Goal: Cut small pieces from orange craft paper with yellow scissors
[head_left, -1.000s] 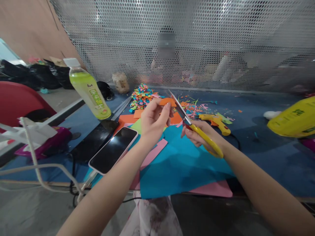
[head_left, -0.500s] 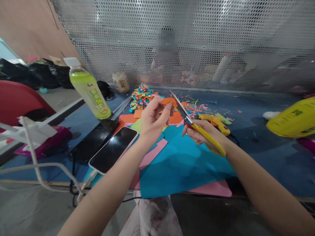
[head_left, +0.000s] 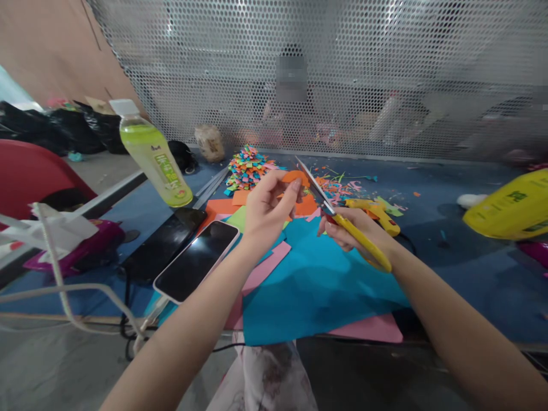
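My left hand [head_left: 273, 202] pinches a small orange paper piece [head_left: 295, 177] between thumb and fingers. In my right hand [head_left: 353, 228] is a pair of scissors with yellow handles [head_left: 362, 242], its blades pointing up and away, right beside the orange piece. Whether the blades touch the paper I cannot tell. Below both hands lie a large blue paper sheet [head_left: 317, 285], a pink strip [head_left: 268, 267] and orange paper [head_left: 220, 206]. Behind my left hand stands a cone of many small coloured paper bits [head_left: 246, 168].
Paper scraps [head_left: 338, 185] and a yellow glue gun [head_left: 379, 214] lie beyond my right hand. On the left are a phone [head_left: 197, 261], a black case-like object [head_left: 165, 245], a green drink bottle [head_left: 152, 157] and a white cable [head_left: 55, 257]. A yellow package [head_left: 509, 208] sits far right.
Almost nothing differs. Both hands, the scissors and the orange paper hold nearly the same place, with only a very slight shift of the whole view.
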Demonstrator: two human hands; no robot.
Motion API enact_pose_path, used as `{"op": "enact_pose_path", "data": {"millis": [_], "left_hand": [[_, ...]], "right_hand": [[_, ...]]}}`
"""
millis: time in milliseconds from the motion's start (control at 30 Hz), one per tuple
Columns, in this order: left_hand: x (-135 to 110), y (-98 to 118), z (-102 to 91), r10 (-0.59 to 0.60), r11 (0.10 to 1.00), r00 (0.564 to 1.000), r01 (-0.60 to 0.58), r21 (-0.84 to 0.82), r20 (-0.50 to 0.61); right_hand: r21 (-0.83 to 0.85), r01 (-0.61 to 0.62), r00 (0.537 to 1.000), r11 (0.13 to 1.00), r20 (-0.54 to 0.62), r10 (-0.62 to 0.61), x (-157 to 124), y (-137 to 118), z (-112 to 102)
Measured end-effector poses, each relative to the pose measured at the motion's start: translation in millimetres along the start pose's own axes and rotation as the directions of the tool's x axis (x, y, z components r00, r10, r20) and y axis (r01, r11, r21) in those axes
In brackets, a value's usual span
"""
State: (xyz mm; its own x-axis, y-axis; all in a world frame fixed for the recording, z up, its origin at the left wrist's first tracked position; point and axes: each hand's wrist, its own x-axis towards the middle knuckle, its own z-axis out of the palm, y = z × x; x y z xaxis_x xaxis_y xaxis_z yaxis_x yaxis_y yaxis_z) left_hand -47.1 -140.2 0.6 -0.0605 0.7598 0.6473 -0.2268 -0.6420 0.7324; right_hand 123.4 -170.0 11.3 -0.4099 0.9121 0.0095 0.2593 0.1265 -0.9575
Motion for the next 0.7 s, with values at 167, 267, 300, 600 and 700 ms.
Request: {"op": "enact_pose_path", "data": {"millis": [167, 267, 300, 600, 700], "left_hand": [[-0.5, -0.2, 0.2, -0.006, 1.000, 1.000, 0.006, -0.021, 0.006], [-0.6, -0.6, 0.8, -0.013, 0.999, 1.000, 0.013, -0.031, 0.005], [-0.4, -0.7, 1.0, -0.014, 0.999, 1.000, 0.014, -0.031, 0.000], [1.4, 0.9, 1.7, -0.028, 0.998, 0.999, 0.025, -0.065, -0.046], [1.6, 1.4, 1.1, -0.015, 0.997, 0.999, 0.011, -0.075, -0.047]], "right_hand": [[-0.004, -0.014, 1.000, 1.000, 0.001, 0.015, 0.7, 1.7, -1.0], [0.005, -0.010, 1.000, 1.000, -0.001, 0.010, 0.2, 1.3, -0.8], [0.002, -0.008, 1.000, 1.000, -0.004, 0.008, -0.1, 0.9, -0.6], [-0.015, -0.006, 1.000, 1.000, -0.013, 0.006, 0.3, 2.3, -1.3], [-0.024, -0.016, 1.000, 1.000, -0.016, 0.015, 0.7, 2.3, -1.6]]}}
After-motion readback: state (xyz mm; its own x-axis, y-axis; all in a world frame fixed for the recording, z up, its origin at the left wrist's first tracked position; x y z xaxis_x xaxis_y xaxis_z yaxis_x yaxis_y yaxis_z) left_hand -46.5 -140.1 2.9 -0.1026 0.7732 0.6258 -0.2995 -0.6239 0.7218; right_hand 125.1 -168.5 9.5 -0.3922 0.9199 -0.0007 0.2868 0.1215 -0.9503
